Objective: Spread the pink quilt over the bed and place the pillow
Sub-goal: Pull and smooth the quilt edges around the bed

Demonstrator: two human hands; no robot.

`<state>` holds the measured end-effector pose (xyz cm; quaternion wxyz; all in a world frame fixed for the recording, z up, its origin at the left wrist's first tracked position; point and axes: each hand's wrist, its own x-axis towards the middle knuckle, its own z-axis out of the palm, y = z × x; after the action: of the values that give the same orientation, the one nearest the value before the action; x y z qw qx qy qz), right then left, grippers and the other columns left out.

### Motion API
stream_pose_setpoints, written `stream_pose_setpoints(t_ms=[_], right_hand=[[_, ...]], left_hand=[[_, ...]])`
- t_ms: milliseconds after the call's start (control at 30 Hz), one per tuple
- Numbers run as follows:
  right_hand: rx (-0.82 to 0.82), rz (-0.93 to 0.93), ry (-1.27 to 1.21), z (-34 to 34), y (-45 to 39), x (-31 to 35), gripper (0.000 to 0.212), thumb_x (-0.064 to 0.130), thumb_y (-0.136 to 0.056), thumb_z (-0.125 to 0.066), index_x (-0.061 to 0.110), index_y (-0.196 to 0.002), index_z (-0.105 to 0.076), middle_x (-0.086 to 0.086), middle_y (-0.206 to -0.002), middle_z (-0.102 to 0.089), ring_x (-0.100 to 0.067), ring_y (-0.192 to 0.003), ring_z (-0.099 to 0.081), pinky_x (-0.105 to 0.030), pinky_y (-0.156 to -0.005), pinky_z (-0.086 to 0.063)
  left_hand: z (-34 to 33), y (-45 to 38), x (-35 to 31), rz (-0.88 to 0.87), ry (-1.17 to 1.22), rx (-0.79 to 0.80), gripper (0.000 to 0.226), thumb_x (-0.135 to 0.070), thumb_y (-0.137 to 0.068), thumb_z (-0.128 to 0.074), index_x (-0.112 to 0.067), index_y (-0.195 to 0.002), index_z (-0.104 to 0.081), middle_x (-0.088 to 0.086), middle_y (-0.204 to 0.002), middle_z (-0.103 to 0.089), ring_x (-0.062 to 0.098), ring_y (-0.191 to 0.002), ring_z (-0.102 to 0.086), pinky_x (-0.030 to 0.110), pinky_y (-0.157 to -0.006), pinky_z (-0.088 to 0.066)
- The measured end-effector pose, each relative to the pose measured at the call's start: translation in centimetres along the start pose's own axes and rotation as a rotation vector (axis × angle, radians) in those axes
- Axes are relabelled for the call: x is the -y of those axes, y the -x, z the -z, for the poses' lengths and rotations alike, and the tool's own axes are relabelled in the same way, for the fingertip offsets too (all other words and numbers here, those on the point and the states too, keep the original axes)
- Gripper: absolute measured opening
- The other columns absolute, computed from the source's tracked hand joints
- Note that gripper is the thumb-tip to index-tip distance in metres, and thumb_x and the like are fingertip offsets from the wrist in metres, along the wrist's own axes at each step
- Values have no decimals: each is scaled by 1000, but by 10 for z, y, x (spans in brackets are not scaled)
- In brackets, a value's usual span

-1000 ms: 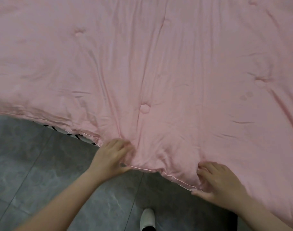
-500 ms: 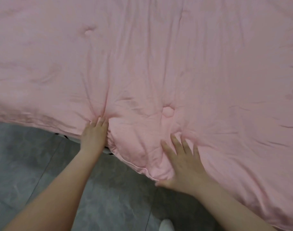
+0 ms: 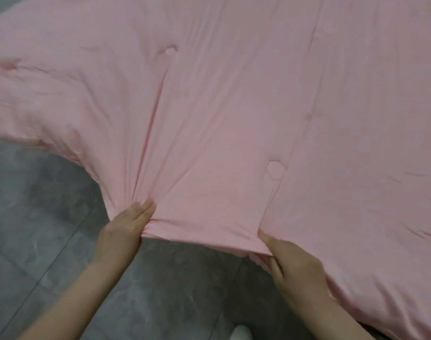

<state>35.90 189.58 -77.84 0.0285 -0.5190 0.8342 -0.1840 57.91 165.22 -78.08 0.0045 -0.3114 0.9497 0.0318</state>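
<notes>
Both hands grip the near hem: left hand (image 3: 125, 230) lies with fingers straight on top, thumb hidden beneath; right hand (image 3: 294, 265) pinches the edge, fingers curled. Pink quilt (image 3: 234, 94) covers the bed beyond, its pulled edge overhanging the floor (image 3: 38, 217). Risk: uneven pulling could drag it off-centre or onto the floor. No containers or pillow visible.

Soft, even, dimmish indoor light, faint shadows in the folds, slight overall blur, wide-angle bending at edges.
</notes>
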Motion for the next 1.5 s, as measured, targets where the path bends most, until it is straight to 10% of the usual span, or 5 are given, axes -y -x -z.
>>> stream_pose_setpoints(t_ms=[267,533,733,1200,1500], right_hand=[[440,209,172,-33,51,-37,72,51,-65,-55,18,-129,-52,-2,-139,-52,-18,-129,-42,-44,-104,-22],[416,-116,353,38,109,-151,111,64,-48,-70,19,-142,-30,-9,-157,-15,-23,-146,0,-62,-107,-11],[597,-292,336,72,208,-227,129,59,-40,-79,20,-146,-18,-14,-154,-20,-33,-132,-31,-58,-101,-22],[251,-477,200,135,261,-270,72,53,-76,-43,19,-139,-39,-8,-150,-35,-25,-138,-29,-56,-106,-23],[576,-609,190,212,369,-375,65,65,-89,-17,26,-121,-59,2,-127,-61,-21,-109,-62,-36,-94,-41]], left_hand=[[-15,-31,-42,291,13,395,54,-16,-77,-52,-10,-130,-48,10,-132,-52,34,-111,-51,43,-83,-48],[-3,-70,-181,-344,-22,115,60,-47,-84,-32,-14,-131,-49,18,-140,-45,37,-126,-45,45,-103,-35],[-59,-25,-331,-544,-75,265,80,-68,-79,-38,-25,-146,-27,7,-155,-22,35,-141,-21,71,-100,-25],[-19,-43,-439,-702,19,94,72,-57,-85,-36,-20,-145,-24,14,-153,-22,36,-140,-21,53,-110,-20],[-8,-15,-579,-1365,-105,309,14,-25,-69,-54,-25,-78,-65,-8,-66,-61,14,-53,-57,22,-35,-38]])
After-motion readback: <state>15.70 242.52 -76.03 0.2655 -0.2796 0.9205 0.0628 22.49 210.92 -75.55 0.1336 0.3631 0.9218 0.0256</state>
